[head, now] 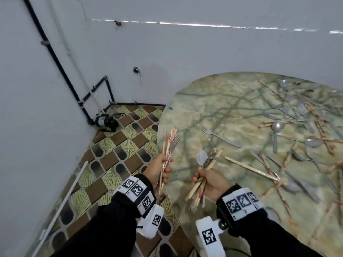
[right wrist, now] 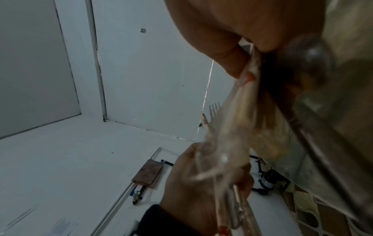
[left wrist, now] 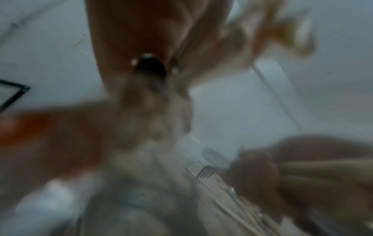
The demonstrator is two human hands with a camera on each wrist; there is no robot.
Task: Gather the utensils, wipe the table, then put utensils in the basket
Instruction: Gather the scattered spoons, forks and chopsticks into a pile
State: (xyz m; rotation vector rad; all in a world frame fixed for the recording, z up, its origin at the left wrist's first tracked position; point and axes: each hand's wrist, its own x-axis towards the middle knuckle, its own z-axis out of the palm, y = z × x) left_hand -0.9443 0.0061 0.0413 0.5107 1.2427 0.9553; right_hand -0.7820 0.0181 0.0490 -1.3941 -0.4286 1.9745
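Observation:
My left hand grips a bundle of chopsticks and a fork, held upright at the left edge of the round marble table. My right hand grips another bundle of chopsticks and spoons just over the table's near left part. Many more forks, spoons and chopsticks lie scattered over the right half of the table. A single fork lies near the middle. The left wrist view is blurred. In the right wrist view my left hand shows with its bundle. No basket is in view.
A white wall stands behind the table. The patterned tile floor lies to the left, with a small pump and dark pipes in the corner. A white rod lies on the floor.

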